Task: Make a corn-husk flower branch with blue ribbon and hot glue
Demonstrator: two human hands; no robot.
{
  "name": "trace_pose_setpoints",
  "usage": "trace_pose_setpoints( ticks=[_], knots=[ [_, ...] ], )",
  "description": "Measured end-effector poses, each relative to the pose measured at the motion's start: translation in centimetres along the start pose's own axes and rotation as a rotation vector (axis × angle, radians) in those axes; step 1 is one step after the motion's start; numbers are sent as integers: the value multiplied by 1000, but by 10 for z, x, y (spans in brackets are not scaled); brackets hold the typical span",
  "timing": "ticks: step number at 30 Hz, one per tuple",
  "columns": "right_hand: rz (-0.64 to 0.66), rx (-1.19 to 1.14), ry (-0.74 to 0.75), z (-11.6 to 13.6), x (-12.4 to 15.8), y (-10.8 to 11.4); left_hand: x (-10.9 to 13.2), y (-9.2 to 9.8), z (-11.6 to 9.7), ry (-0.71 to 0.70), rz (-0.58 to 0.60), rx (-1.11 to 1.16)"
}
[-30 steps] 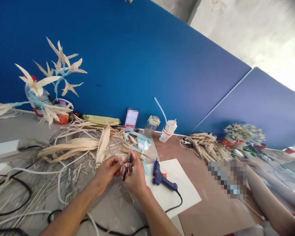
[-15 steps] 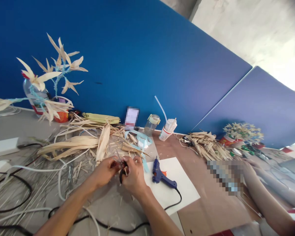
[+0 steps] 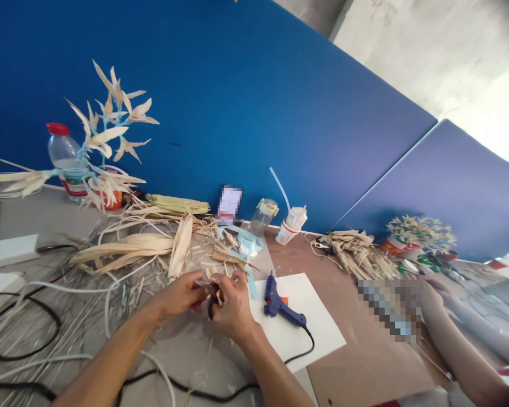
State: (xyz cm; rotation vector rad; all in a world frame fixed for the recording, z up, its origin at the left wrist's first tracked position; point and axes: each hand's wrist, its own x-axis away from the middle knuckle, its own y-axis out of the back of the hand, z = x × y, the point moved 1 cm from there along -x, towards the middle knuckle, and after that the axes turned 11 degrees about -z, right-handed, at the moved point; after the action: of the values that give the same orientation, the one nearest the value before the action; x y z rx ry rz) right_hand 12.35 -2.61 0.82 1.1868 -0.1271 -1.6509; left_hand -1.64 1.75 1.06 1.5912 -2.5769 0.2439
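In the head view my right hand (image 3: 233,302) is closed around small scissors (image 3: 212,305); a black handle loop shows below the fingers and the blades point left. Just left of it, my left hand (image 3: 182,297) is closed in a pinch near the blade tips. What it pinches is too small and covered by fingers to make out. Dried corn husks (image 3: 179,249) lie right behind my hands, with cut scraps about them. To the right, a blue hot glue gun (image 3: 280,305) rests on a white sheet (image 3: 322,333).
Husk flowers (image 3: 127,113) on blue stems, a red-capped bottle (image 3: 65,155), a phone (image 3: 229,202), a jar (image 3: 263,216) and a paper cup (image 3: 287,230) line the blue partition (image 3: 237,96). Cables (image 3: 59,288) and wires cover the left. At right, a co-worker's arms (image 3: 445,322) reach in.
Both hands stay close together, with the left hand's fingers shifted slightly near the blades. The bottle and husk flowers at left appear shifted right as the view moves a little.
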Motion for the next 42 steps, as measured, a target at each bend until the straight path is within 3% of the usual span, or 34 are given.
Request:
trace_pose_setpoints(
  ticks=[7, 9, 11, 14, 20, 23, 26, 29, 32, 36, 42],
  knots=[
    [-20, 7, 37, -2, 1, -2, 5, 0, 3, 36, 31, 84],
    [-81, 37, -5, -12, -2, 5, 6, 1, 4, 61, 125, 107],
    [-218, 85, -141, -27, -6, 14, 7, 3, 4, 70, 179, 133],
    [-366, 57, -328, -45, -11, 21, 3, 8, 1, 19, 34, 179],
    [-376, -32, -426, -56, -9, 6, -12, 12, 6, -47, -273, 215],
    [-347, -28, -444, -56, -8, 2, -20, 12, 15, -149, -457, -8],
    [-279, -21, -437, -55, -9, 1, -25, 12, 24, -356, -562, -359],
    [-253, -13, -429, -53, -8, -1, -25, 10, 31, -490, -514, -670],
    [-261, -22, -418, -51, -8, -2, -25, 8, 34, -448, -426, -818],
    [-292, -66, -436, -50, -7, -2, -27, 8, 31, -391, -448, -665],
    [-338, -319, -555, -44, -12, 0, -28, 17, 24, -303, -736, -95]
  ],
)
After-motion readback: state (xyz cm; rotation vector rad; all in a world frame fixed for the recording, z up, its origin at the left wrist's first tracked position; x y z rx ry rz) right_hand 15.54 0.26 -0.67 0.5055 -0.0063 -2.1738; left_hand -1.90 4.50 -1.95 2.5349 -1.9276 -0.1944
